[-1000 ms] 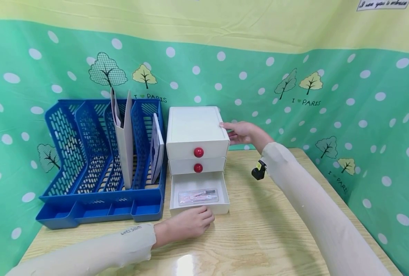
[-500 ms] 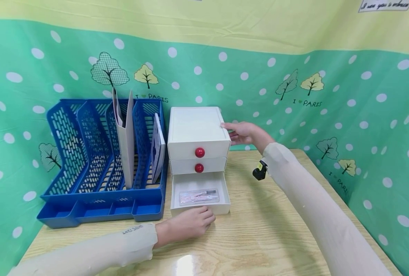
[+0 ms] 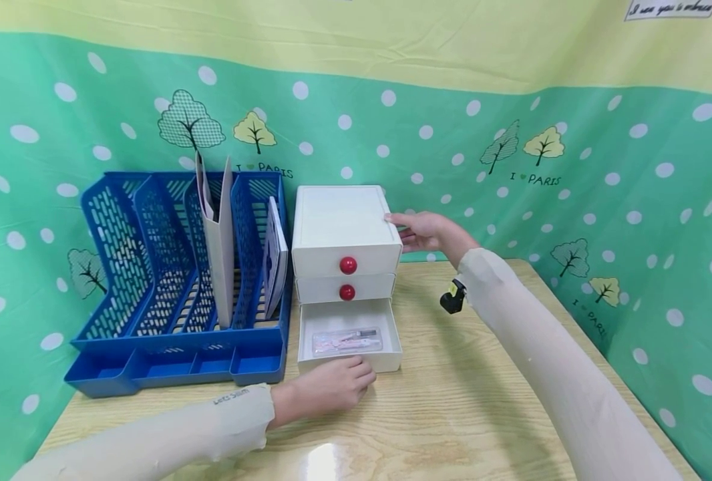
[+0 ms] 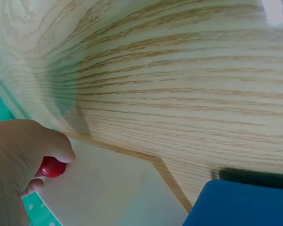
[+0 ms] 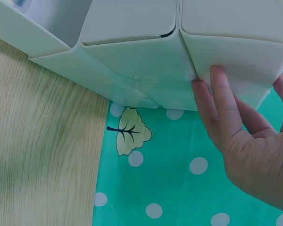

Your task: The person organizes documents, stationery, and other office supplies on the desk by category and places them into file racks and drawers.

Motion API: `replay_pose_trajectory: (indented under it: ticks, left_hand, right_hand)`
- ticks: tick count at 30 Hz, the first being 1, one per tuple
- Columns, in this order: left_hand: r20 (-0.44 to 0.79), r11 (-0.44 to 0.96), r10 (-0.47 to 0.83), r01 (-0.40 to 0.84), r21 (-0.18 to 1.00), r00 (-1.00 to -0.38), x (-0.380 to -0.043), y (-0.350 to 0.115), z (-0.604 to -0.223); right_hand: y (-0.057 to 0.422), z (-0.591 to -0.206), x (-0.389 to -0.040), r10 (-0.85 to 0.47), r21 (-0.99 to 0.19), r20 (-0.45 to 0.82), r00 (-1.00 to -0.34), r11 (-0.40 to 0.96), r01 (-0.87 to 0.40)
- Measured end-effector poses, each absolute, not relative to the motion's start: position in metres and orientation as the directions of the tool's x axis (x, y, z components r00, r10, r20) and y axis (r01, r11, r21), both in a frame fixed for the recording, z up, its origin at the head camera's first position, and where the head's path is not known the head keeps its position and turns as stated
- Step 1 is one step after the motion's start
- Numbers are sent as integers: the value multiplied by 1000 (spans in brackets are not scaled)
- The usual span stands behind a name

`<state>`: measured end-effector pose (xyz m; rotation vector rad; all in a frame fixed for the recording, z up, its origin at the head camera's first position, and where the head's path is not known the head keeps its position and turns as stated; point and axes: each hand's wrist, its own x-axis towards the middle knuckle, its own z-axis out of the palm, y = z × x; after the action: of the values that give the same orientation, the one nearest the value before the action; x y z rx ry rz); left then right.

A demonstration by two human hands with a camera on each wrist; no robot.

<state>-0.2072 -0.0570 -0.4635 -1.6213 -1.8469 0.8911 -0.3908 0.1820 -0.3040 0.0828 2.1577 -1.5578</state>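
A white desktop drawer unit [image 3: 342,217] with red knobs stands on the table. Its bottom drawer [image 3: 391,341] is pulled out, and inside lies a clear flat case [image 3: 346,341] with pinkish contents and a dark-ended piece. My left hand [image 3: 332,387] is at the front of this drawer; in the left wrist view its thumb and fingers pinch the red knob [image 4: 52,166], partly covered by them. Against the right side of the unit, near the top, my right hand [image 3: 419,231] rests with extended fingers [image 5: 225,101] touching the side wall.
Left of the drawer unit stands a blue file rack [image 3: 175,341] with small front compartments. It holds a tall white folder [image 3: 218,267] and some thin booklets [image 3: 274,260]. A green dotted curtain [image 3: 344,147] hangs behind the wood-grain table [image 3: 446,414].
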Motion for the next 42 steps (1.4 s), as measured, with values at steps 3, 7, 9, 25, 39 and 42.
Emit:
replay_pose_trajectory:
  ticks: [3,7,9,25,39,42]
  left_hand:
    - [-45,60,988,646,-761,-145,-208,-57,-463]
    - [-43,58,989,646,-761,-139,-210,-56,-463]
    - [-44,58,989,647,-760,-141,-211,-56,-463]
    - [-44,81,983,641,-763,-176,-221,-55,-459]
    - [-83,113,963,663,-740,-258,-229,-52,-453]
    - [-81,113,961,643,-758,-264,-232,-51,-452]
  right_hand:
    - [182,-304,-391,-227,-881,-406,-885,354,313]
    - [182,-304,-391,-227,-881,-405,-886,356,311]
    - [182,-304,-391,-224,-881,-405,-886,355,313]
    - [183,-305,-391,-218,-881,-407,-887,351,318]
    - [183,-305,-391,-220,-881,-403,-888,358,311]
    - [183,-305,-391,-222,-881,-403,-888,357,311]
